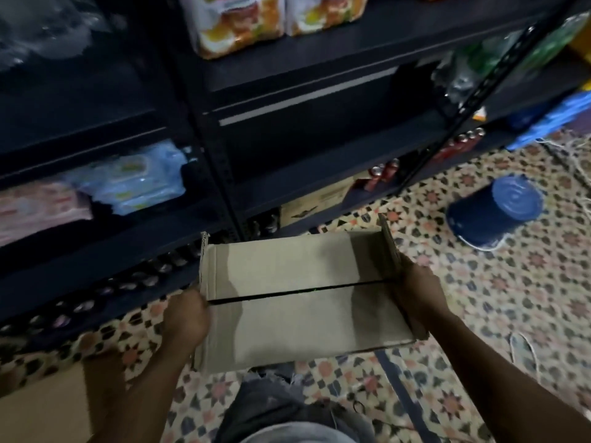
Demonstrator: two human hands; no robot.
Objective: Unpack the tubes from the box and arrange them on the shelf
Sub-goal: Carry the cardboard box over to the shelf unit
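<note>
Saw plain brown cardboard on the box at 6 o'clock: matt, smooth on the broad faces, rough and corrugated along the cut flap edges. Found dark, matt painted metal on the shelf from 9 to 1 o'clock. Noted glossy printed plastic on the packets at 12 o'clock and clear crinkled film on the packs at 9 o'clock. Made out smooth, shiny blue plastic on the bucket at 3 o'clock and frayed grey cloth at 6 o'clock.

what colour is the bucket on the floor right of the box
The bucket is dark blue, its ringed base lighter blue; seen in the head view.
</note>
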